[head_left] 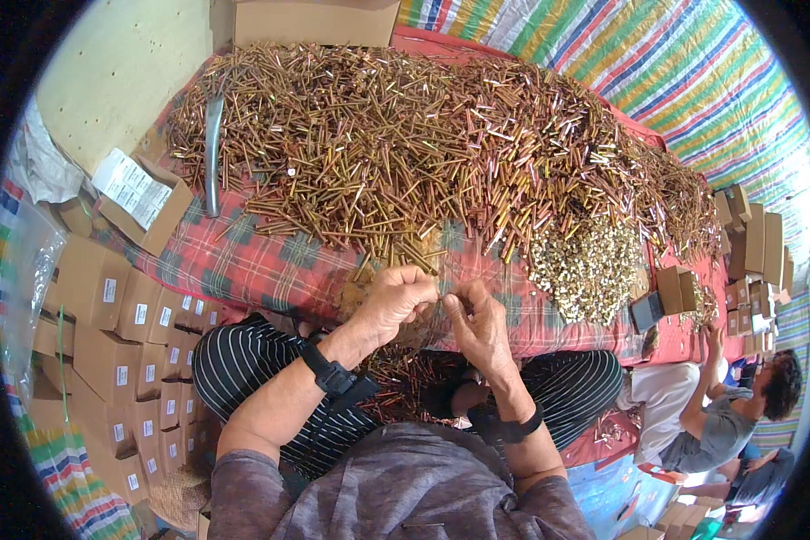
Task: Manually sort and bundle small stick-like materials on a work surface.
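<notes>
Red plaid cloth [243, 261] covers a low work surface heaped with a wide pile of long brass-coloured screws [405, 144], with a smaller mound of pale short fasteners [589, 265] at its right edge. Striped tarpaulin [684, 72] stretches behind the pile, and a grey metal bar [212, 153] lies across the screws at the left.

A person in striped trousers [243, 369] sits at the near edge of the cloth, both forearms reaching up from the lower frame. The left hand [394, 301] is curled closed, fingers folded in over a few screws [434, 286] at the front fringe of the pile. The right hand [479, 326] sits just beside it, thumb and fingertips pinched together on the same small cluster, so the two hands nearly touch over the cloth. What exactly lies between the fingers is too small to make out. Each wrist carries a dark strap [330, 371].

More screws [396, 382] lie loose in the person's lap, between the knees. Stacks of small brown cardboard boxes [121, 333] with white labels fill the floor to the left; an open box [144, 202] rests near the cloth's corner. Further cartons [751, 238] stand at the right, where a second person in a grey shirt [720, 423] sits reaching toward the cloth.
</notes>
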A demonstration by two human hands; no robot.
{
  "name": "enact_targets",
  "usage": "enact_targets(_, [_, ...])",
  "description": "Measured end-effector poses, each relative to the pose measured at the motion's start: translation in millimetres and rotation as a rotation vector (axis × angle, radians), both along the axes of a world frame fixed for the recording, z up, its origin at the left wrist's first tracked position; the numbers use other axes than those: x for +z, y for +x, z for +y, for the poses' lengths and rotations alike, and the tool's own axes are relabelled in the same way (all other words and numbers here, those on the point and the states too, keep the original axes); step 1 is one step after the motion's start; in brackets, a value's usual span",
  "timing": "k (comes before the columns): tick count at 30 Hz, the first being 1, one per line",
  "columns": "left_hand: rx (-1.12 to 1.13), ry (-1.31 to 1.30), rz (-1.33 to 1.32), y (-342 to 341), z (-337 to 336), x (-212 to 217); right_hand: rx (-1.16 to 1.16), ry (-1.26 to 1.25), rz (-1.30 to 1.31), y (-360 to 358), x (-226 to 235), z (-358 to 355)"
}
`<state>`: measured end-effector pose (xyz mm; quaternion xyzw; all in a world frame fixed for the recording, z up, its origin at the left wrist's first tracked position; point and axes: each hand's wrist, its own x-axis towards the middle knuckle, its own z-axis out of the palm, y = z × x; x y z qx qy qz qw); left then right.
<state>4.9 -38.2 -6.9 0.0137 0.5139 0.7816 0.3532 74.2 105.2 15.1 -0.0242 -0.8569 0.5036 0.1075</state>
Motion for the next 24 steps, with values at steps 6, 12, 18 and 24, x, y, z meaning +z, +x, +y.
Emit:
enact_targets(6, [0.001,0.005,-0.014,0.9,2.1,3.2,-0.005,-0.092,-0.167,0.1,-9.0,4.0])
enact_targets(12, [-0.054,0.134,-0.222,-5.9,-3.9,-0.8,0.032,0.111,0.217,-2.1,-2.9,-2.2])
enact_targets(18, [-0.052,0.020,-0.086,-2.2,-1.3,8.5,0.038,-0.141,-0.183,-0.1,0.1,2.8])
enact_targets(24, [-0.046,0.034,-0.065,-2.9,-1.8,2.6,-0.001,0.004,0.084,-3.5,-4.6,-1.8])
